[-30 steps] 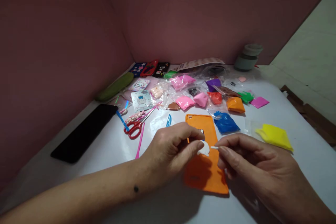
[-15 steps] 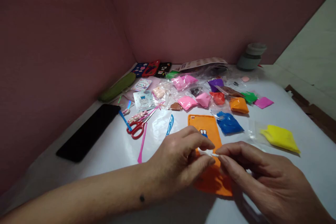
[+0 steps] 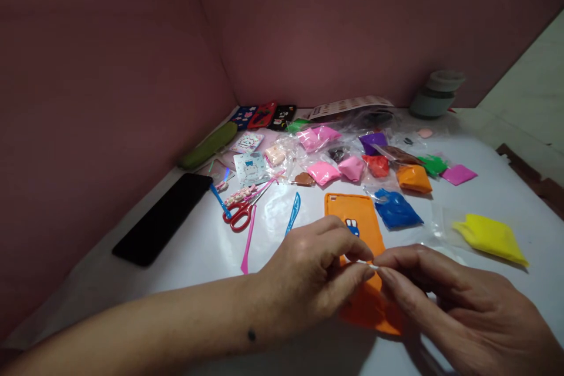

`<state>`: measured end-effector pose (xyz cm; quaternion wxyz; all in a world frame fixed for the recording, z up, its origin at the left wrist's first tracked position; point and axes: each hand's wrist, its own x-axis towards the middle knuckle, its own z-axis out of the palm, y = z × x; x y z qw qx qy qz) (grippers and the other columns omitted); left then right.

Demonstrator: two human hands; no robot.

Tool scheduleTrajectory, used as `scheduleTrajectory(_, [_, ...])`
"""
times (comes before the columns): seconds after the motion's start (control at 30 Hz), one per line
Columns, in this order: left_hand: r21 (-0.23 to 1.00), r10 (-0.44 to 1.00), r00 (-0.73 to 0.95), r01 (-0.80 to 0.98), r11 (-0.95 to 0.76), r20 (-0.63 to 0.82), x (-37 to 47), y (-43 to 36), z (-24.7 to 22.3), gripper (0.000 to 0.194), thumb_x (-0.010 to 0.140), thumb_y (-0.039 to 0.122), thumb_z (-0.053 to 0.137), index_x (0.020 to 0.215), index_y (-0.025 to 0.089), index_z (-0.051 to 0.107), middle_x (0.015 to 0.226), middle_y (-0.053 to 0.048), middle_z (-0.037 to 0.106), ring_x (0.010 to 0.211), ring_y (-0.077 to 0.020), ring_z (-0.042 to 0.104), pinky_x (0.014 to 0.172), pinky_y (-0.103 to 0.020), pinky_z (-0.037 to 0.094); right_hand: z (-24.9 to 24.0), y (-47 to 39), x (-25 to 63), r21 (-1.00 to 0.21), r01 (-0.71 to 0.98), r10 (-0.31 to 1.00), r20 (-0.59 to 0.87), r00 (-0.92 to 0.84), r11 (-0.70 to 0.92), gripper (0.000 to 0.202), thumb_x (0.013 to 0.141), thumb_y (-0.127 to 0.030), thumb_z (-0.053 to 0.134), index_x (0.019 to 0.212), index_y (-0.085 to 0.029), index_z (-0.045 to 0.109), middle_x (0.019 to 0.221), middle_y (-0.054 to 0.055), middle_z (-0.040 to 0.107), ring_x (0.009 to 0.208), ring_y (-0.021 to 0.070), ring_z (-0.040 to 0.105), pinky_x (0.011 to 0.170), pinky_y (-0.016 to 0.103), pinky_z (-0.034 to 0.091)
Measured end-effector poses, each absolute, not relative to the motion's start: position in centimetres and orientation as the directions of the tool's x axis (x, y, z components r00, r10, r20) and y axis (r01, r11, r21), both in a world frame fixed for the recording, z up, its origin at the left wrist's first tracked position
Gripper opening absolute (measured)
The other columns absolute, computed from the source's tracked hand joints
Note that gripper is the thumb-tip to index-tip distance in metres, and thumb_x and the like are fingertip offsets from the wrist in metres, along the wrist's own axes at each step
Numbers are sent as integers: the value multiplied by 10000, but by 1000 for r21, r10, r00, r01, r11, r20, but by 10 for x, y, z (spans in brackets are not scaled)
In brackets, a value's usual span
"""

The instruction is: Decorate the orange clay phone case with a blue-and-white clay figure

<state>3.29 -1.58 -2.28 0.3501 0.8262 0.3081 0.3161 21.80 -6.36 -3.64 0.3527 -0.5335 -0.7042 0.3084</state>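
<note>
My left hand (image 3: 315,267) pinches a small piece of white clay (image 3: 373,267) between thumb and fingers. From the other side, the fingertips of my right hand (image 3: 460,299) close on the same piece, almost touching the left ones. Most of the clay is hidden by the fingers. Beneath both hands lies an orange clay-covered slab shaped like a phone case (image 3: 352,208), with a small blue and white figure (image 3: 352,227) on its upper part. The left hand covers some of that slab.
Bagged clay lies beyond the hands, including a blue packet (image 3: 396,210) and a yellow packet (image 3: 493,238). Left of them are red scissors (image 3: 239,214), a blue plastic knife (image 3: 294,211), a pink tool (image 3: 249,241) and a black phone (image 3: 163,220). A jar (image 3: 436,95) stands at the back right.
My fingertips have come closer together, and less of the white clay shows between them. The whole scene has shifted slightly rightward in view.
</note>
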Motion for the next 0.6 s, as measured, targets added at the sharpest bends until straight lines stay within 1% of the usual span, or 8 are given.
scheduleTrajectory(0.17, [767, 737, 603, 303, -565, 305, 32, -16, -22, 119, 848, 109, 593, 857, 39, 689, 744, -66, 608, 617, -94, 525, 533, -182, 407, -37, -63, 221, -803, 545, 969, 165, -184, 240, 150, 891, -360, 539, 846, -291, 664, 692, -45, 695, 599, 127, 678, 526, 155, 522])
scheduleTrajectory(0.3, [763, 769, 549, 327, -558, 327, 29, -14, -21, 98, 839, 110, 582, 892, 76, 657, 741, -35, 615, 605, -87, 519, 538, -184, 416, -35, -61, 220, -825, 535, 983, 136, -123, 181, 191, 879, -409, 542, 826, -270, 663, 663, -20, 677, 589, 153, 667, 480, 183, 508])
scheduleTrajectory(0.4, [775, 818, 484, 368, -514, 312, 27, -9, -20, 98, 837, 120, 580, 915, 109, 639, 753, -14, 632, 603, -82, 517, 547, -185, 423, -33, -60, 219, -856, 508, 995, 96, -23, 94, 214, 865, -433, 555, 787, -262, 659, 641, -11, 666, 535, 155, 624, 458, 216, 478])
scheduleTrajectory(0.47, [803, 850, 448, 378, -461, 277, 26, -5, -19, 97, 836, 126, 575, 913, 123, 635, 740, -1, 625, 587, -77, 504, 534, -184, 421, -33, -59, 219, -868, 492, 996, 84, 28, 59, 206, 847, -434, 582, 777, -261, 669, 617, -11, 660, 506, 151, 601, 459, 228, 471])
scheduleTrajectory(0.53, [838, 875, 423, 367, -403, 236, 25, -2, -18, 102, 836, 132, 567, 912, 129, 634, 720, 8, 606, 557, -70, 486, 503, -179, 415, -33, -57, 220, -881, 470, 995, 88, 39, 59, 177, 830, -418, 614, 793, -263, 688, 623, -9, 674, 526, 159, 625, 476, 229, 492])
scheduleTrajectory(0.6, [858, 890, 398, 352, -373, 224, 25, -1, -17, 102, 837, 139, 562, 908, 129, 636, 704, 15, 590, 522, -60, 474, 473, -173, 405, -34, -55, 222, -899, 434, 995, 90, 41, 64, 150, 823, -396, 632, 816, -264, 702, 636, -8, 690, 548, 165, 650, 485, 223, 519])
